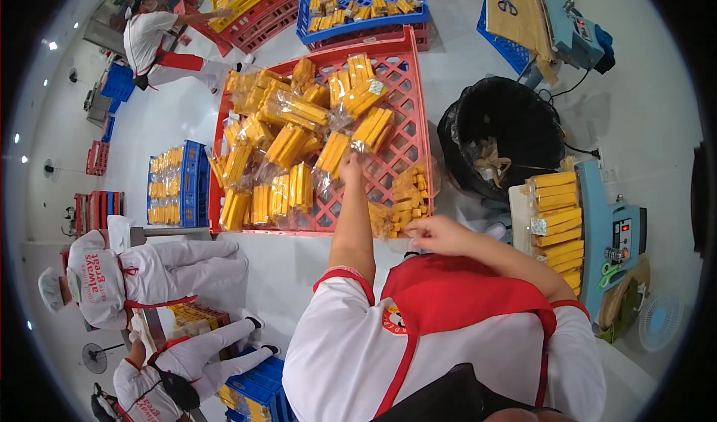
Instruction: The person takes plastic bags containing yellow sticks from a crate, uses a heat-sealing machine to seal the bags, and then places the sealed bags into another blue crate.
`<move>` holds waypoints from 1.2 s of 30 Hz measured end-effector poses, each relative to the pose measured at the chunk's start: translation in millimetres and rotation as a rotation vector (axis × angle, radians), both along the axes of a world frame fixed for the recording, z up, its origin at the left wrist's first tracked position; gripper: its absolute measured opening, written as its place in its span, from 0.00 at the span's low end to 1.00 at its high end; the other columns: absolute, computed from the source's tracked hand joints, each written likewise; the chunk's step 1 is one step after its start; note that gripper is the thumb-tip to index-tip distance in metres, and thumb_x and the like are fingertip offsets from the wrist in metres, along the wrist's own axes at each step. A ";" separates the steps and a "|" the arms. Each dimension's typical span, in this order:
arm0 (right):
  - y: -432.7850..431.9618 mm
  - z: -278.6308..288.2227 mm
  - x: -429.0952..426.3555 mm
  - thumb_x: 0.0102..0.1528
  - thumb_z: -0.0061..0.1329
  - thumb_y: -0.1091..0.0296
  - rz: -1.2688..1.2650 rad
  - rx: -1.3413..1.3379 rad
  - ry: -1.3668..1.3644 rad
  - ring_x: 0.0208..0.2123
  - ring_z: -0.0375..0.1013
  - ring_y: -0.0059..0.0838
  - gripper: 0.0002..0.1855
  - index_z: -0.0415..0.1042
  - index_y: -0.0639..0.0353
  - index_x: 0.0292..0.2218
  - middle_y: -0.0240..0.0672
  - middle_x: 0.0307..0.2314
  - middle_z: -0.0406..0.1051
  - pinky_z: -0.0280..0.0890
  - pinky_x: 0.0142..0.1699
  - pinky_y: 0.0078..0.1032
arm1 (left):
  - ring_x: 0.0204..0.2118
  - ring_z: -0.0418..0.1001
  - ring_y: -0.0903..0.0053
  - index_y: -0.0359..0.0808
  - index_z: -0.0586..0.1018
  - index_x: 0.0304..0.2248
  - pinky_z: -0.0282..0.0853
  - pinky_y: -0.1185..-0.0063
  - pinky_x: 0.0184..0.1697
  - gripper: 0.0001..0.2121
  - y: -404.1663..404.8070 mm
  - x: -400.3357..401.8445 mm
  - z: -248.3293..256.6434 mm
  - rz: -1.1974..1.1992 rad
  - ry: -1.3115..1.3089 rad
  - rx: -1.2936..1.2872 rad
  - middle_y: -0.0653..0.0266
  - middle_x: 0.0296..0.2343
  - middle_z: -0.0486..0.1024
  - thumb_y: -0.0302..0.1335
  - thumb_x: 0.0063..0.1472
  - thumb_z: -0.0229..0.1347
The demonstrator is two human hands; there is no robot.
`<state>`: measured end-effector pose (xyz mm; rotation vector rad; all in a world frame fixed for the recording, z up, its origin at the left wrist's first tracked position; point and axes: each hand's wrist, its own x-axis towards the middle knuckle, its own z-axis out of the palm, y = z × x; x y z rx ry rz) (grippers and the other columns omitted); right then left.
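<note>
My left hand (pixel 351 169) reaches over a red plastic crate (pixel 330 232), its fingers closed at the clear film end of a bagged pack of yellow sticks (pixel 372 128). Another bagged pack (pixel 333 152) lies just left of the fingers. Many similar packs are heaped and stood on end across the crate's left and middle. My right hand (pixel 440 234) is at the crate's near right corner, fingers partly curled, beside clear bags of short yellow pieces (pixel 411 201); whether it grips the film cannot be told.
Right of the crate stand a black-lined bin (pixel 504 136) and a light-blue sealing machine (pixel 608 243) with packs (pixel 554 215) beside it. A blue crate (pixel 364 27) of packs lies beyond. Co-workers stand at the far left (pixel 151 41) and near left (pixel 106 279).
</note>
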<state>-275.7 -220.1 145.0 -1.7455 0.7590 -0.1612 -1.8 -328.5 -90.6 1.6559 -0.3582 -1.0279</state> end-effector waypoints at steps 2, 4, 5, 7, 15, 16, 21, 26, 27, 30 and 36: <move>-8.2 -8.0 -17.0 0.47 0.47 0.66 -0.159 0.198 -0.126 0.21 0.68 0.20 0.17 0.66 0.62 0.39 0.33 0.20 0.70 0.63 0.28 0.19 | 0.31 0.69 0.71 0.38 0.75 0.27 0.63 0.67 0.32 0.09 -21.4 -8.7 54.7 -0.190 -0.556 -0.117 0.63 0.27 0.72 0.33 0.49 0.51; -24.7 -15.8 -34.6 0.49 0.46 0.67 -0.304 0.251 -0.296 0.22 0.67 0.16 0.16 0.66 0.64 0.40 0.29 0.23 0.69 0.62 0.29 0.17 | 0.34 0.68 0.66 0.40 0.76 0.23 0.58 0.60 0.38 0.05 -39.5 -29.6 158.1 -0.457 -1.069 -0.152 0.62 0.23 0.71 0.31 0.48 0.52; -32.4 -11.3 -36.1 0.51 0.44 0.67 -0.385 0.284 -0.362 0.26 0.66 0.15 0.15 0.65 0.64 0.40 0.27 0.25 0.68 0.62 0.31 0.17 | 0.35 0.66 0.64 0.41 0.76 0.22 0.55 0.57 0.41 0.04 -39.0 -34.1 204.6 -0.575 -1.268 -0.191 0.62 0.22 0.71 0.30 0.47 0.52; -49.7 6.1 -33.6 0.51 0.44 0.63 -0.503 0.415 -0.366 0.29 0.65 0.17 0.17 0.63 0.60 0.42 0.30 0.28 0.67 0.62 0.34 0.19 | 0.38 0.66 0.69 0.43 0.76 0.23 0.47 0.64 0.50 0.04 -22.3 -35.2 296.2 -0.763 -1.552 -0.265 0.67 0.25 0.72 0.32 0.46 0.54; -61.0 16.3 17.0 0.47 0.28 0.32 -0.289 1.233 -0.883 0.38 0.66 0.39 0.39 0.55 0.56 0.49 0.42 0.40 0.62 0.65 0.36 0.31 | 0.42 0.62 0.65 0.39 0.76 0.24 0.55 0.71 0.46 0.05 34.8 -35.0 469.6 -0.857 -1.471 -0.891 0.63 0.33 0.69 0.23 0.43 0.56; -59.6 25.3 23.0 0.47 0.27 0.32 -0.202 1.272 -0.952 0.38 0.67 0.39 0.39 0.55 0.56 0.49 0.43 0.41 0.62 0.65 0.36 0.32 | 0.45 0.61 0.68 0.39 0.76 0.26 0.52 0.72 0.49 0.08 40.2 -34.4 470.8 -0.881 -1.417 -0.883 0.61 0.38 0.66 0.21 0.42 0.56; -53.5 67.2 35.6 0.48 0.28 0.34 -0.117 1.149 -1.071 0.38 0.68 0.38 0.38 0.55 0.57 0.49 0.40 0.42 0.63 0.66 0.36 0.35 | 0.50 0.54 0.67 0.43 0.62 0.46 0.52 0.72 0.50 0.26 51.9 -42.7 424.9 -0.453 -0.848 -1.019 0.57 0.48 0.55 0.23 0.46 0.55; -68.9 86.8 46.3 0.51 0.29 0.39 -0.249 0.640 -1.093 0.44 0.63 0.32 0.35 0.50 0.55 0.52 0.37 0.45 0.59 0.64 0.41 0.36 | 0.50 0.55 0.70 0.44 0.28 0.54 0.53 0.73 0.51 0.47 65.9 -87.4 367.2 -0.456 0.334 -0.973 0.58 0.48 0.54 0.20 0.44 0.53; -72.7 88.4 46.2 0.52 0.29 0.40 -0.257 0.505 -1.069 0.46 0.61 0.30 0.34 0.49 0.54 0.52 0.36 0.46 0.58 0.63 0.42 0.36 | 0.50 0.55 0.70 0.44 0.30 0.54 0.53 0.73 0.51 0.46 68.2 -88.4 366.6 -0.472 0.373 -1.011 0.59 0.48 0.54 0.21 0.44 0.52; -64.9 93.1 42.0 0.53 0.29 0.41 -0.345 0.782 -1.216 0.44 0.63 0.31 0.33 0.48 0.54 0.52 0.36 0.46 0.57 0.62 0.43 0.33 | 0.49 0.56 0.70 0.43 0.33 0.54 0.54 0.74 0.51 0.45 71.2 -87.6 370.1 -0.555 0.497 -1.109 0.60 0.48 0.54 0.22 0.43 0.52; -58.0 81.2 18.2 0.54 0.30 0.44 -0.043 1.067 -1.114 0.43 0.64 0.30 0.30 0.51 0.54 0.51 0.36 0.44 0.60 0.66 0.37 0.31 | 0.50 0.56 0.70 0.40 0.40 0.55 0.54 0.74 0.51 0.46 62.5 -92.6 354.9 -0.785 0.660 -1.080 0.61 0.49 0.54 0.27 0.38 0.55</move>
